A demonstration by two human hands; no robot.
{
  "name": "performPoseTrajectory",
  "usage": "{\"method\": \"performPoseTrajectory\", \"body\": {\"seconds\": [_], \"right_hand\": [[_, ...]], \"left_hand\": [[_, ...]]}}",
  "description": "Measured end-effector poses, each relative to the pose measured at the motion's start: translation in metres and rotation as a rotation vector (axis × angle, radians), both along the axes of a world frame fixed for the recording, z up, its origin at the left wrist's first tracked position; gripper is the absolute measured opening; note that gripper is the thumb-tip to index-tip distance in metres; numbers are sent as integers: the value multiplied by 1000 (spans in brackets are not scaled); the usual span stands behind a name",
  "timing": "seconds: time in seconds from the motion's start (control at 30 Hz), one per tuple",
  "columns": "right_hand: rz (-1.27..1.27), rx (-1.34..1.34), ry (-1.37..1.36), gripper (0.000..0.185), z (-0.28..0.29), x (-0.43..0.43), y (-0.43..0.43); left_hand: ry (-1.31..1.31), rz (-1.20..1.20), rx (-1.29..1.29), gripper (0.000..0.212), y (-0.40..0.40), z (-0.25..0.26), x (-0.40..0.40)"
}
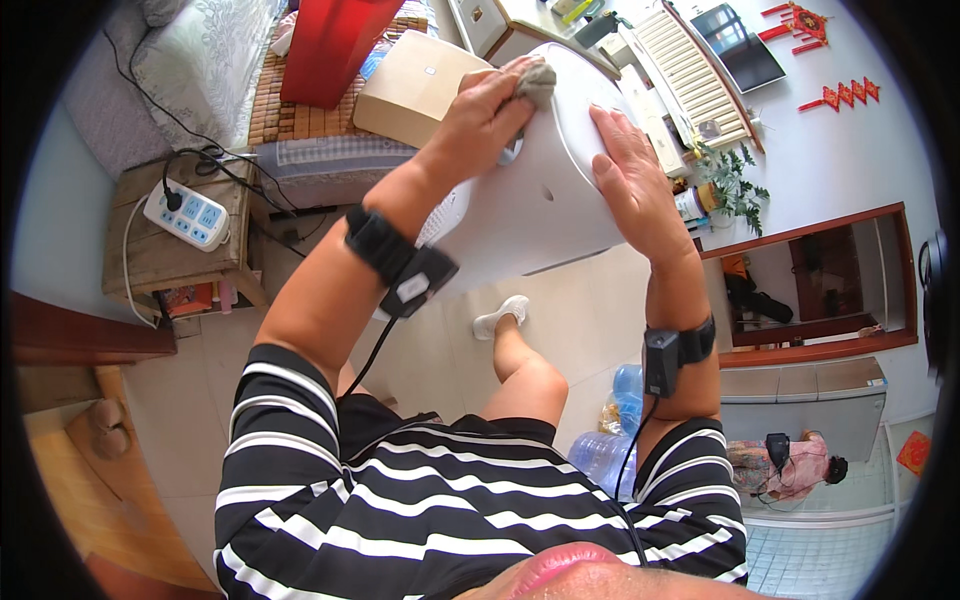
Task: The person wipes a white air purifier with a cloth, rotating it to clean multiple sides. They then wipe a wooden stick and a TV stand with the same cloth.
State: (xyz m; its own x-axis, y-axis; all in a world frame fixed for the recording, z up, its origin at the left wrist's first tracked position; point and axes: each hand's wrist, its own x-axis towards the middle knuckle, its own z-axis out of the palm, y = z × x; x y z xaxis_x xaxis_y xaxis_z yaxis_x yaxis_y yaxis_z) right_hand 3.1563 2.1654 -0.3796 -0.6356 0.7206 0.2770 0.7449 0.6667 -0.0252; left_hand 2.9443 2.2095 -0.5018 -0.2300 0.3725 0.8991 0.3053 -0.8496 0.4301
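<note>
A tall white plastic appliance (517, 217), with rounded edges and a perforated grille (442, 214) on its left side, stands before me. My left hand (491, 112) holds a bunched grey cloth (537, 84) against the appliance's upper edge. The fingers of that hand partly cover the cloth. Flat on the right part of the appliance's top lies my right hand (634, 176), thumb apart and nothing in its grasp. Both forearms wear black straps with small cabled devices.
A cream box (420, 86) and a red container (330, 52) rest on a wooden-bead mat at front left. A power strip (187, 214) sits on a wooden stool (135, 255). Large plastic bottles (600, 454) stand by my right side. Another person (787, 465) is farther right.
</note>
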Motion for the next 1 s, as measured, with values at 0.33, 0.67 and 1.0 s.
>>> {"method": "performPoseTrajectory", "body": {"seconds": [0.33, 0.67, 1.0], "right_hand": [[137, 84, 149, 59, 0, 1, 18], [195, 98, 150, 58, -3, 11, 10], [226, -51, 208, 57, -5, 24, 15]], "left_hand": [[-2, 75, -215, 26, 17, -9, -1], [-762, -84, -671, 37, -111, -107, 39], [-46, 86, -571, 25, -32, -93, 4]]}}
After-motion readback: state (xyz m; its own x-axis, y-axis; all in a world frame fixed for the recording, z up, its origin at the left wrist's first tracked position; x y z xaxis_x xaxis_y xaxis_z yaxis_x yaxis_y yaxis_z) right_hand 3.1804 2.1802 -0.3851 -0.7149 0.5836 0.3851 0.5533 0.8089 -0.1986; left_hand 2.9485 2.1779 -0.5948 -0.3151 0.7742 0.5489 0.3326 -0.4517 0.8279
